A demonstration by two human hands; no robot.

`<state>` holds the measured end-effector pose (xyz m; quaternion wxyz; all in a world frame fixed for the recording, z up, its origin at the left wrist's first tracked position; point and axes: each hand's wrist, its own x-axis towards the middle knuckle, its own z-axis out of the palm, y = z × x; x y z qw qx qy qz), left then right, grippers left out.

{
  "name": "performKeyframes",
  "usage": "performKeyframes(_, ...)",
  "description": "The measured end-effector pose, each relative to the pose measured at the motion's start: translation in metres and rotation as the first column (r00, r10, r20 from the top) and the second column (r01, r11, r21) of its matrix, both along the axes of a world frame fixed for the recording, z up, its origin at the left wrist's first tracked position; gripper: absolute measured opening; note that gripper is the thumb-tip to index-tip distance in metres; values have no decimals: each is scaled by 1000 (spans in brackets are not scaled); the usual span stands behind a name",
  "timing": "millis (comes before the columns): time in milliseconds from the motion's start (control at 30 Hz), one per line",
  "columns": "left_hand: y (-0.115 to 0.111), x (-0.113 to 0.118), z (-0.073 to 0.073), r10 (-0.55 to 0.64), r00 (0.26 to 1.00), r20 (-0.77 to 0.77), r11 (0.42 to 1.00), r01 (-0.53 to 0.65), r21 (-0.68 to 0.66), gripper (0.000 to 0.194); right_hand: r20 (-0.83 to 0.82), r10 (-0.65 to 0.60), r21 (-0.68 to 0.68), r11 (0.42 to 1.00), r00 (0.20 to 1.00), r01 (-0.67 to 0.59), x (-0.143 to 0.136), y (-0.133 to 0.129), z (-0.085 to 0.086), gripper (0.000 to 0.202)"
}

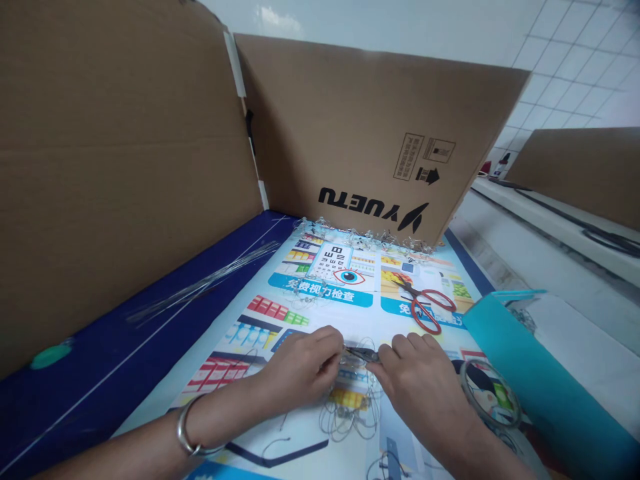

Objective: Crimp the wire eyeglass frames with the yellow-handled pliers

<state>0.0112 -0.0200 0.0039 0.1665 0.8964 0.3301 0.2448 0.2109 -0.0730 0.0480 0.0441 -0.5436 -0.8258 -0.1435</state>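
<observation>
The right hand [415,373] grips dark metal pliers [364,353] aimed toward nine o'clock; there, the left hand [315,360] has fingertips together, anything held too small to identify. Thin silvery wire loops [345,412] lie at six o'clock. Apparently a wire-working step, calling next for steady alignment.

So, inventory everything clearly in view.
Tool: one, dark, lower centre
Wire loops: uncounted, silvery, below tool
Strands: uncounted, pale, left
Scissors: one, red-handled, right of centre
Small bits: uncounted, clear, back
Sheet: one, multicoloured, beneath
Tabletop: one, blue, beneath sheet
Cardboard: three panels, brown, left, back, right
Box: one, teal, right
Ring: one, greyish, right
Object: one, green, left
Wall: one, whitish, behind
Bracelet: one, silvery, left wrist
Left hand, right hand: two, bare, at tool
</observation>
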Motion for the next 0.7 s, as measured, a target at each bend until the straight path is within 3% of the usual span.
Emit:
performKeyframes(267,-1,-2,1,-7,999,39,1000,6,12,12,-10,1,38,999,1000,0,3,-5,7,15)
performKeyframes(567,-1,-1,3,-7,1000,19,1000,7,3,14,-9,93,62,994,996,-93,-2,-10,13,12)
performKeyframes(700,-1,-3,2,-9,1000,10,1000,9,-8,14,18,63,64,996,998,-64,3,-10,22,13)
